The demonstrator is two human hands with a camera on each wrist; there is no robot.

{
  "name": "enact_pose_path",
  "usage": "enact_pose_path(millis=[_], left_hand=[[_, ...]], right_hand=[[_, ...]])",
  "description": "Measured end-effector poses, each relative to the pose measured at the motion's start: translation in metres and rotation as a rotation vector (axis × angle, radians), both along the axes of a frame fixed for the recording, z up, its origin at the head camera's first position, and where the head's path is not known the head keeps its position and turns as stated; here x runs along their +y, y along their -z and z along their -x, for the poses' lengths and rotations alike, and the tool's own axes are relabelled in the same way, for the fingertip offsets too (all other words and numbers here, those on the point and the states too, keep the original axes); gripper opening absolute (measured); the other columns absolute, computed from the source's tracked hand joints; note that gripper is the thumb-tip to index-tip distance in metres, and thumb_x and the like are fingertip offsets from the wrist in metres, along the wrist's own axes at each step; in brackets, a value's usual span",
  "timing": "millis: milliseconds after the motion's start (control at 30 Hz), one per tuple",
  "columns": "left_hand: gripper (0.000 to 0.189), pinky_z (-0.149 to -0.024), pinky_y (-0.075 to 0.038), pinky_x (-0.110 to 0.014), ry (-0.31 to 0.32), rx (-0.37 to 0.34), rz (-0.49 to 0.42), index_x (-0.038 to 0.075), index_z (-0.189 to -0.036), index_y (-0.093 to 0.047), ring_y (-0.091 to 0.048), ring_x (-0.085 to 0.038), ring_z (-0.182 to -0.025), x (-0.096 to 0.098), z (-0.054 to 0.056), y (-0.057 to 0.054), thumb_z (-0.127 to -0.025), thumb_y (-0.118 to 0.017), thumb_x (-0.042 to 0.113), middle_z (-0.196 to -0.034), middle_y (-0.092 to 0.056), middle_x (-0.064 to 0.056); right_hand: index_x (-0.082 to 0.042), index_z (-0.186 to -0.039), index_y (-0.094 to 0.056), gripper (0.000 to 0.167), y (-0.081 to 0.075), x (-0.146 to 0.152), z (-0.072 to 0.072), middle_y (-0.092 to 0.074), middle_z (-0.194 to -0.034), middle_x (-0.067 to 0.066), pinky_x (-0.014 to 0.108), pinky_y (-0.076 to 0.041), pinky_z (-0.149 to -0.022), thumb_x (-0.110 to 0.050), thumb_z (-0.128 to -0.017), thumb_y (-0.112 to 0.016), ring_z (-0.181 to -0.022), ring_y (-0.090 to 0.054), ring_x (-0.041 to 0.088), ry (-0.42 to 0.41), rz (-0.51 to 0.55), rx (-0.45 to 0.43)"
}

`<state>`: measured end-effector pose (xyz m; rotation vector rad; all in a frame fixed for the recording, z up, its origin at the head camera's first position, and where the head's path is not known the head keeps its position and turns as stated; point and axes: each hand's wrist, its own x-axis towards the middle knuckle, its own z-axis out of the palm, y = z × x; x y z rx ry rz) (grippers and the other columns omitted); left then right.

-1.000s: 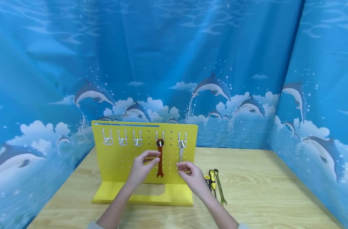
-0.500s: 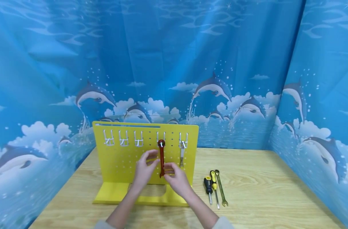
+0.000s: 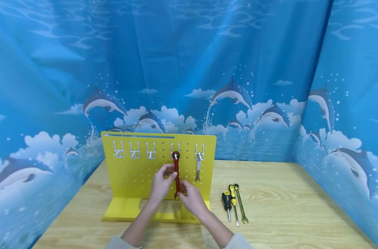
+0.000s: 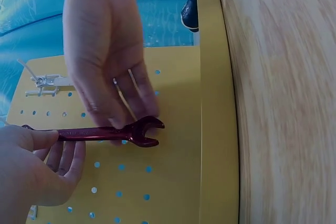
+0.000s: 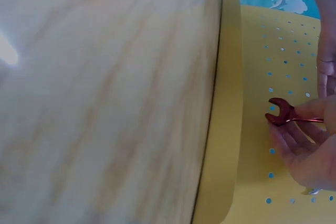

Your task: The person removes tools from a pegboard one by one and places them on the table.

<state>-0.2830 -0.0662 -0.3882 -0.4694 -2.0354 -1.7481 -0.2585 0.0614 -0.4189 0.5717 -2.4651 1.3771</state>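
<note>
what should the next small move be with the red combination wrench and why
Probably lift the ring end of the red combination wrench gently and ease it off the hook: the hook pokes through the ring, while the left hand pinches the shaft and the right hand pinches near the open end, so the wrench seems supported enough for unhooking.

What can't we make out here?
- Ring end of red combination wrench: right wrist view, behind the right hand or past the edge.
- Any lettering on its shaft: left wrist view, too blurred.
- Part of left hand: right wrist view, cut off by right edge.
- Any print on black screwdriver: head view, too small.
</note>
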Motion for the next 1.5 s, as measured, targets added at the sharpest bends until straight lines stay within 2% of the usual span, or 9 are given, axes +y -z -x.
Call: enact_pose_path(millis=[200, 533, 1033, 1133, 1300, 1500], left_hand=[[0.021, -0.073, -0.05, -0.028, 0.018, -0.002, -0.006, -0.011, -0.103, -0.059, -0.059, -0.031, -0.083, -0.001, -0.002, -0.002, -0.083, -0.062, -0.005, -0.095, -0.062, -0.021], [0.021, -0.07, -0.051, -0.025, 0.057, -0.043, -0.026, -0.011, -0.103, -0.058, -0.059, -0.029, -0.082, -0.002, -0.009, -0.011, -0.083, -0.061, -0.006, -0.096, -0.062, -0.02], [0.022, -0.069, -0.053, -0.026, 0.102, -0.08, -0.064, -0.011, -0.103, -0.057, -0.059, -0.029, -0.082, -0.002, -0.025, -0.019, -0.082, -0.061, -0.008, -0.097, -0.06, -0.02], [0.021, -0.068, -0.054, -0.028, 0.117, -0.08, -0.072, -0.011, -0.102, -0.058, -0.059, -0.029, -0.081, -0.001, -0.031, -0.023, -0.082, -0.061, -0.009, -0.096, -0.061, -0.021], [0.02, -0.069, -0.054, -0.029, 0.134, -0.077, -0.058, -0.01, -0.101, -0.059, -0.06, -0.028, -0.08, 0.001, -0.038, -0.024, -0.082, -0.062, -0.007, -0.095, -0.062, -0.02], [0.019, -0.069, -0.054, -0.028, 0.172, -0.074, -0.067, -0.009, -0.101, -0.059, -0.06, -0.027, -0.081, 0.007, -0.041, -0.023, -0.082, -0.063, -0.005, -0.095, -0.062, -0.018]], right_hand=[[0.003, -0.096, -0.062, 0.019, 0.001, 0.002, -0.004, -0.064, -0.079, 0.005, 0.027, -0.052, -0.065, 0.01, -0.079, -0.06, -0.075, -0.061, 0.019, -0.003, -0.047, 0.023], [0.002, -0.094, -0.062, 0.016, -0.004, 0.005, -0.01, -0.063, -0.079, 0.004, 0.026, -0.052, -0.066, 0.01, -0.08, -0.059, -0.074, -0.06, 0.018, -0.02, -0.032, 0.032], [0.0, -0.095, -0.062, 0.016, -0.015, 0.015, -0.024, -0.062, -0.08, 0.0, 0.026, -0.051, -0.069, 0.008, -0.081, -0.06, -0.076, -0.06, 0.017, -0.078, -0.02, -0.038], [0.0, -0.095, -0.062, 0.016, -0.017, 0.017, -0.028, -0.062, -0.08, -0.001, 0.026, -0.051, -0.069, 0.008, -0.081, -0.059, -0.075, -0.059, 0.015, -0.088, -0.022, -0.045], [0.0, -0.093, -0.061, 0.014, -0.018, 0.022, -0.033, -0.062, -0.08, 0.0, 0.024, -0.051, -0.067, 0.008, -0.081, -0.059, -0.075, -0.059, 0.013, -0.114, -0.004, -0.048], [0.0, -0.094, -0.061, 0.013, -0.022, 0.03, -0.042, -0.062, -0.081, -0.001, 0.024, -0.051, -0.067, 0.006, -0.082, -0.058, -0.076, -0.059, 0.014, -0.118, -0.001, -0.073]])
